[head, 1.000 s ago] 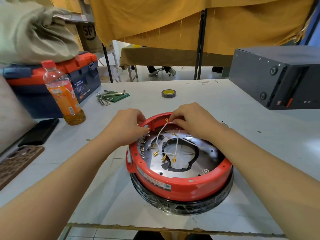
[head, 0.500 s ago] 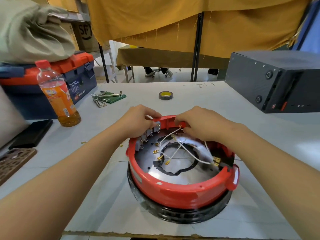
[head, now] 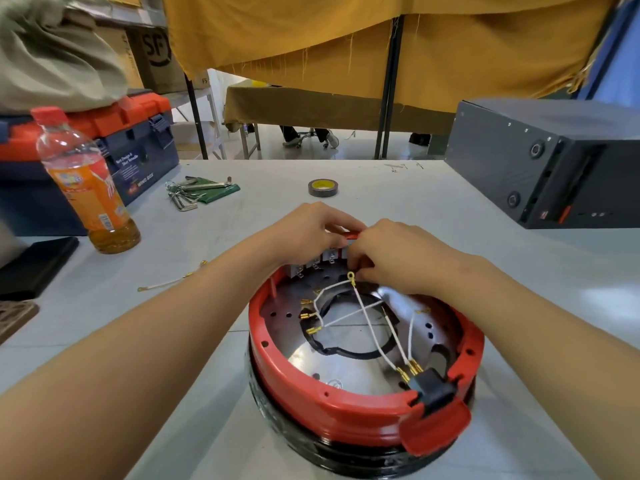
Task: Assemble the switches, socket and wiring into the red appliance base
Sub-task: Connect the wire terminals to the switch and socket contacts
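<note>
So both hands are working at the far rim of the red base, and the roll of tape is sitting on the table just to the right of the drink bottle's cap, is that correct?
Not quite. The head view shows both the left hand and the right hand at the far rim of the red base, but the roll of tape lies on the table just beyond the hands, well away from the drink bottle.

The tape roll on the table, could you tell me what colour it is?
The tape roll is dark grey with a yellow core, seen in the head view.

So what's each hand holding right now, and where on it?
Left hand grips the far rim of the red base, above the switches. Right hand is curled at the same spot, near a white wire's ring terminal; what it pinches cannot be told.
</note>
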Action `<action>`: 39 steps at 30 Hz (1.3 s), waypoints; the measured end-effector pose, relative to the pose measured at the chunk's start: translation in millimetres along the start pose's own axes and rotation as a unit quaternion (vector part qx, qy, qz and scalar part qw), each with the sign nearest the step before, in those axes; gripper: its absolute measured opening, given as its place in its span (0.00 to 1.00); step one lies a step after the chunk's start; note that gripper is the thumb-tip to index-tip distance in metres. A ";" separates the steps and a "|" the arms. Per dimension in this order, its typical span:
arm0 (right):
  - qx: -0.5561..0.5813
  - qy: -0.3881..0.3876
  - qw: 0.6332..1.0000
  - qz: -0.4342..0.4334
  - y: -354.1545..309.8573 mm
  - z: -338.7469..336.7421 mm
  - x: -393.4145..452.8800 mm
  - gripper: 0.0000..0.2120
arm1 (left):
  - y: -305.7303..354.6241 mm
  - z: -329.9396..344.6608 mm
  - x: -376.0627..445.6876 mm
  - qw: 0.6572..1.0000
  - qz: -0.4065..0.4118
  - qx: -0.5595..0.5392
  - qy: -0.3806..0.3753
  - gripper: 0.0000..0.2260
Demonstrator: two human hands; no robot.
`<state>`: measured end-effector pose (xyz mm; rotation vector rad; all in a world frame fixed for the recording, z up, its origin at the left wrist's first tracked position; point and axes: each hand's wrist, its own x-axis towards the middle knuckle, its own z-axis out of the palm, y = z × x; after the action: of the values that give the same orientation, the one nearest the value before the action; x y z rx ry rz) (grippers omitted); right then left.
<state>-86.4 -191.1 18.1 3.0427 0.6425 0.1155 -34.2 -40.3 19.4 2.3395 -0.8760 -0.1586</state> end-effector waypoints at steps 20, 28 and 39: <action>0.009 0.049 0.998 0.025 3.5 8.9 -10.0 0.05 | -23.9 -10.9 -27.7 0.994 -0.089 -0.066 -0.021 0.12; 0.010 0.058 0.997 0.047 9.8 4.4 -19.5 0.08 | -20.0 -3.8 -28.0 0.994 -0.066 -0.007 0.084 0.10; -0.024 0.065 0.994 0.080 -0.9 5.7 -23.4 0.12 | 9.2 0.3 -54.6 0.990 -0.014 0.098 0.096 0.03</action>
<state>-107.6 -199.9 10.8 3.0545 0.3951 0.3316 -81.6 -11.6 19.1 2.4992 -0.7944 0.1478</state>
